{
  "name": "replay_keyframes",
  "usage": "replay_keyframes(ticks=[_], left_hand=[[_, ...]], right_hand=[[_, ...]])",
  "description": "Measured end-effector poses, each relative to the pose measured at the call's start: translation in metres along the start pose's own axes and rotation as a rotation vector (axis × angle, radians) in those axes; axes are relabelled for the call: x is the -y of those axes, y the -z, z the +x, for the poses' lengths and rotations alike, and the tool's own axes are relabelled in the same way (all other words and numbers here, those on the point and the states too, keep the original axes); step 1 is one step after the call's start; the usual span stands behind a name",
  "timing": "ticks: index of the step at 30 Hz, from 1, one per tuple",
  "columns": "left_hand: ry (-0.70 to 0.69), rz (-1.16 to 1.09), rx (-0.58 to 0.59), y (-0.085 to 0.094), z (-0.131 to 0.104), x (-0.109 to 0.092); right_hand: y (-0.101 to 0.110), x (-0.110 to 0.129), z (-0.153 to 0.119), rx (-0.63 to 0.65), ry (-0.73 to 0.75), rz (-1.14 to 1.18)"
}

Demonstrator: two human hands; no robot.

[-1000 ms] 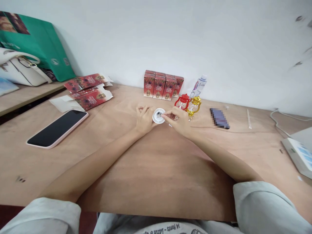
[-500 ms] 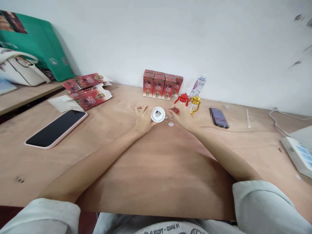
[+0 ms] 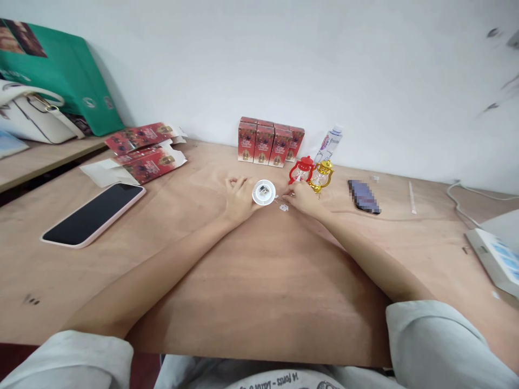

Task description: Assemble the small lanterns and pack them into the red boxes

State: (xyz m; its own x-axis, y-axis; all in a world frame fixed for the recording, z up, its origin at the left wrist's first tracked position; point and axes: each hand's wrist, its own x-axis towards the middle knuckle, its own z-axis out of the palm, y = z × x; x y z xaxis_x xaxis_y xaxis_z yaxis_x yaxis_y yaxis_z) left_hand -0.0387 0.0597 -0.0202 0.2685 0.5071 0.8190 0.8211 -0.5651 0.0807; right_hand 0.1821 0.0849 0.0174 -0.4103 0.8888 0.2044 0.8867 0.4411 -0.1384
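My left hand (image 3: 238, 201) grips a white round cup-like base (image 3: 256, 201) by its left side, thumb below and the other fingers curled. Small metal and dark parts (image 3: 264, 189) show inside it. Just right of the base, my right hand (image 3: 303, 198) is low at the table with thumb and forefinger together; whatever lies between the fingertips is too small to make out. Small clear and white pieces (image 3: 284, 207) lie by those fingertips. Behind the right hand stand a red mini lantern (image 3: 307, 161) and a gold mini lantern (image 3: 325, 166).
Several red printed boxes (image 3: 264, 143) stand by the wall, beside a water bottle (image 3: 330, 141). Opened red cartons (image 3: 152, 165) and a phone in a pink case (image 3: 93, 213) lie left. A blurred dark object (image 3: 364, 195), a thin strip (image 3: 412, 197) and a white box (image 3: 497, 256) lie right.
My right hand has moved down to the small pieces, uncovering more of the red lantern. The left hand and the white base have barely moved.
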Motion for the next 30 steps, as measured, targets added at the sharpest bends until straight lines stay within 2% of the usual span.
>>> replay_keyframes(ticks=[2,4,8,10,13,20,25,30], left_hand=[[-0.005,0.001,-0.006,0.0,0.0,0.001],[-0.011,0.004,-0.008,-0.001,-0.001,0.001],[-0.026,0.02,-0.024,-0.001,0.0,0.0],[-0.024,0.016,-0.028,0.0,0.0,-0.001],[-0.018,0.012,-0.03,0.001,0.001,-0.002],[0.002,0.017,-0.008,0.001,0.001,-0.003],[0.008,0.014,-0.014,0.0,0.001,-0.004],[-0.043,0.035,-0.06,0.0,0.001,-0.003]], right_hand=[[-0.001,0.002,-0.001,-0.042,0.011,0.046],[-0.001,0.006,-0.002,-0.116,0.01,0.208],[0.006,0.02,-0.005,-0.278,-0.031,0.819],[0.013,0.029,-0.007,-0.292,-0.032,1.038],[0.022,0.042,-0.011,-0.27,-0.021,1.203],[0.025,0.051,-0.017,-0.297,0.026,1.205],[0.024,0.048,-0.017,-0.225,0.017,1.193],[0.024,0.052,-0.021,-0.324,0.113,1.015]])
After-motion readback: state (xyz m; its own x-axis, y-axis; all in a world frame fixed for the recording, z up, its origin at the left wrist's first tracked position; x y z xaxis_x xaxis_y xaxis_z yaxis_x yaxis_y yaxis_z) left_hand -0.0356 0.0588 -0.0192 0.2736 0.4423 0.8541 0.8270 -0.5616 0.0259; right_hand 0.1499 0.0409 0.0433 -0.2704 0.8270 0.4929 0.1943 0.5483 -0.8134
